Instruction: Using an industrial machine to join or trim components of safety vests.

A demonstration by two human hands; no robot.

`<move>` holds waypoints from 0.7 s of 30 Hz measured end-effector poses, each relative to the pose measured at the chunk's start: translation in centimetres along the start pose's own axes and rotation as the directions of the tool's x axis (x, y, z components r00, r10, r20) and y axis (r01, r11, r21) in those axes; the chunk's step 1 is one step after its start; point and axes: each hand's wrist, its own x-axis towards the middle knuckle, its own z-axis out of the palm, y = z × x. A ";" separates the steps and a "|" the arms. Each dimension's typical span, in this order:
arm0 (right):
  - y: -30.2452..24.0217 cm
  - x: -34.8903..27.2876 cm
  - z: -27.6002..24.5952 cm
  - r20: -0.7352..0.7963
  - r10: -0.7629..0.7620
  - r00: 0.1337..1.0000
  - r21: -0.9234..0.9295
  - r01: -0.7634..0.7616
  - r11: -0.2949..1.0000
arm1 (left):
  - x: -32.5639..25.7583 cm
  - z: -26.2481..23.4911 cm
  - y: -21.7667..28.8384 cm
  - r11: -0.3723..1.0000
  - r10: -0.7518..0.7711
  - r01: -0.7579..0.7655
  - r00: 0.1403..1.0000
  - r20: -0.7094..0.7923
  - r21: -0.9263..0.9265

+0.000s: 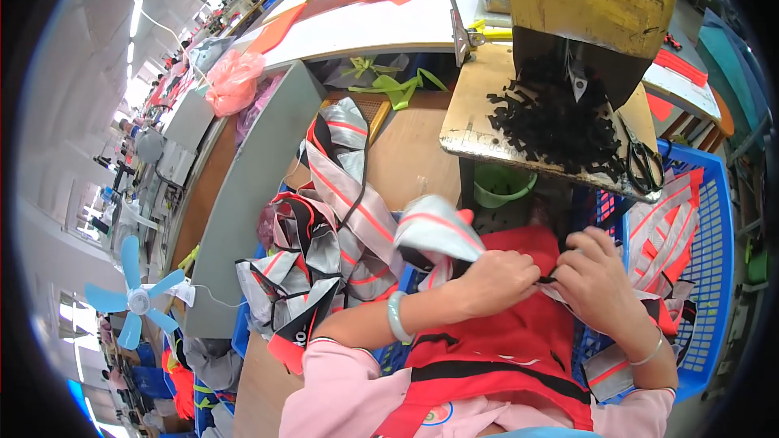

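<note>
My left hand (501,282) is closed on a grey fabric strip with a red stripe (442,229), whose looped end stands up blurred beside the wrist. Close by on the right, my right hand (599,277) has its fingers bent and pinched at a small dark edge between the two hands; the fingertips partly hide it. Both hands are over my lap, in front of a red apron (495,349). To the left lies a heap of similar grey, red and black strips (357,203), spilling over a wooden surface.
Ahead stands a yellow machine (588,0) on a small worktable (466,118) with black scraps (560,126) and scissors (643,166). A blue basket (718,276) with fabric pieces is at right, a green bucket (503,185) below. A grey panel (243,195) and blue fan (138,300) stand left.
</note>
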 end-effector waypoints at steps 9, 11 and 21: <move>-5.5 0.5 4.0 0.090 0.035 0.995 0.327 -0.062 0.943 | -4.7 -3.6 -0.4 0.966 -0.242 0.252 0.810 0.535 0.056; -5.7 0.9 2.5 0.091 0.036 0.995 0.366 -0.067 0.928 | -4.3 -5.8 1.2 0.970 -0.230 0.240 0.832 0.505 0.047; -1.4 -0.4 -1.2 0.045 0.083 0.996 0.553 -0.094 0.828 | -0.2 -7.7 -1.1 0.859 0.131 0.005 0.964 0.230 -0.512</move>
